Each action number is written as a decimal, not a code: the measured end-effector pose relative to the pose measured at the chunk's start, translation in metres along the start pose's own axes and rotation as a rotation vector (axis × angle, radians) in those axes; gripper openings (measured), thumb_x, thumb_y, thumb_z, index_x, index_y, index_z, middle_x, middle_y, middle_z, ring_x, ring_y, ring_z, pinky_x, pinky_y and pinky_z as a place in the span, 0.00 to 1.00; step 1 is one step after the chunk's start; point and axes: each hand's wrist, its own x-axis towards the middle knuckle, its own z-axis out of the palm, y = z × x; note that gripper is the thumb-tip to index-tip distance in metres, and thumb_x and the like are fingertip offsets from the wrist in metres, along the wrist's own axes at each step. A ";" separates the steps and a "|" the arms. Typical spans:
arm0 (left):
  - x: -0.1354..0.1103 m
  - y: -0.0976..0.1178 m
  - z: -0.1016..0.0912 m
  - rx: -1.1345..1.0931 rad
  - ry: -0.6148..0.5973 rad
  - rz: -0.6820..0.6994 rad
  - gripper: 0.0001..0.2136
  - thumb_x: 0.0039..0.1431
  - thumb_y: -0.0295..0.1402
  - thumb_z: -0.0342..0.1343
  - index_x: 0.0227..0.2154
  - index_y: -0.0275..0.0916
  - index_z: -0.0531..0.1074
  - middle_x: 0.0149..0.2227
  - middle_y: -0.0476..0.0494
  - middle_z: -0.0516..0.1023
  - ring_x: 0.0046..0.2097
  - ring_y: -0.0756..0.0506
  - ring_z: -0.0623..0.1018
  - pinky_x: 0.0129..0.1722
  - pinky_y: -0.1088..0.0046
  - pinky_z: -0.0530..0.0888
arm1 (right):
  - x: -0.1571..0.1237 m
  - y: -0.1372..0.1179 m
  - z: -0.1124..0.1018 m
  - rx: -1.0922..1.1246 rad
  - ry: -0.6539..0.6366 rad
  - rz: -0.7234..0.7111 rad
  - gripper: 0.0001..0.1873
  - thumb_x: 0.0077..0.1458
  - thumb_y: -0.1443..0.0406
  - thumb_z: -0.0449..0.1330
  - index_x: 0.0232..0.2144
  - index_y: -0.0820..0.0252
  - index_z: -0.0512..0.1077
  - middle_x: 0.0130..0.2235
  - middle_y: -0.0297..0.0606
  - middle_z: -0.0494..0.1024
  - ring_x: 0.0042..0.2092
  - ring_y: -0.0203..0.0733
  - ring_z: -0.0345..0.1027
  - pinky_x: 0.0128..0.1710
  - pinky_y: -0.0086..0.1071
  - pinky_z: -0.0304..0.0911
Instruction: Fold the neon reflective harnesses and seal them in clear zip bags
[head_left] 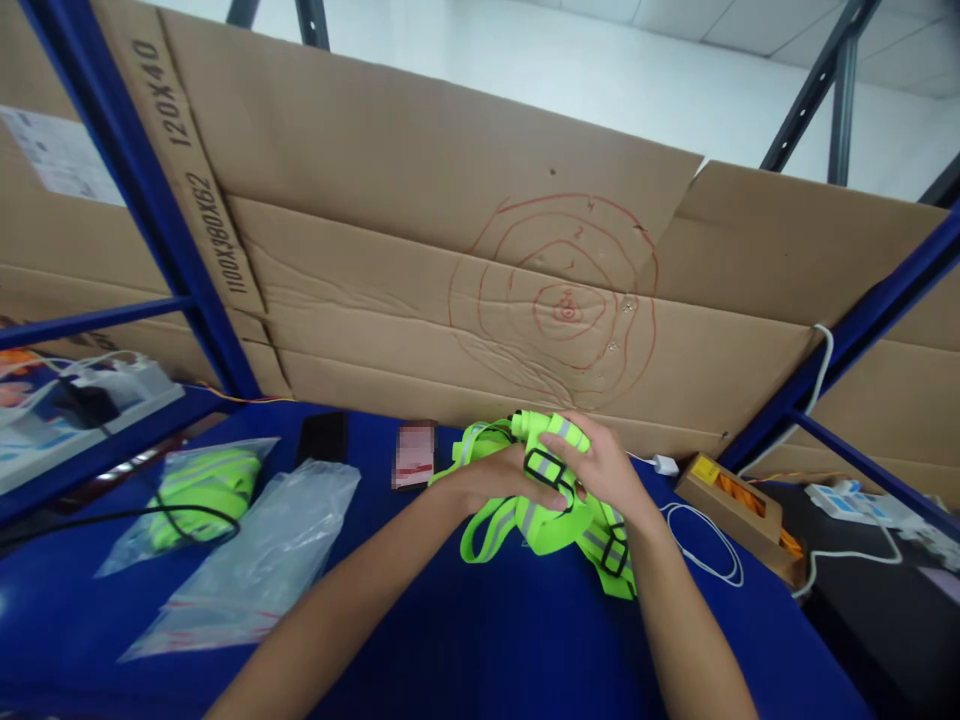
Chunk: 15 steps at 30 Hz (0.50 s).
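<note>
Neon yellow-green webbing with pale grey stripes is bunched up in both hands above the blue table [480, 640], close to its back edge and a little right of the middle. The right hand [600, 460] is closed around a rolled-up part of the straps [555, 525], near the top of the bundle. The left hand [506, 480] comes in from the other side and grips the same bundle, its fingers near a black buckle [545, 465]; exactly how its fingertips press is hard to tell. Loose loops hang below the hands, and another buckle [615, 555] shows beside the right wrist. To the left of the hands lie a phone [415, 455] with a blurred pinkish screen, a flat black object [322, 437] and a see-through plastic bag [277, 545]. Just beyond that bag is another one, holding a bundle of similar green webbing [206, 490], with a black cord across it. On the right, a white cable [739, 570] lies coiled near a small cardboard box [735, 527] with orange things inside. Behind the table stands a cardboard sheet [375, 250] with red rings [568, 312] drawn on it.
</note>
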 end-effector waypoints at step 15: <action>0.000 -0.014 0.005 0.281 0.147 0.053 0.23 0.44 0.37 0.73 0.45 0.37 0.78 0.41 0.43 0.82 0.42 0.43 0.80 0.45 0.68 0.76 | -0.001 -0.009 -0.006 0.062 0.119 -0.046 0.21 0.59 0.49 0.64 0.45 0.57 0.76 0.42 0.37 0.81 0.40 0.43 0.74 0.40 0.32 0.68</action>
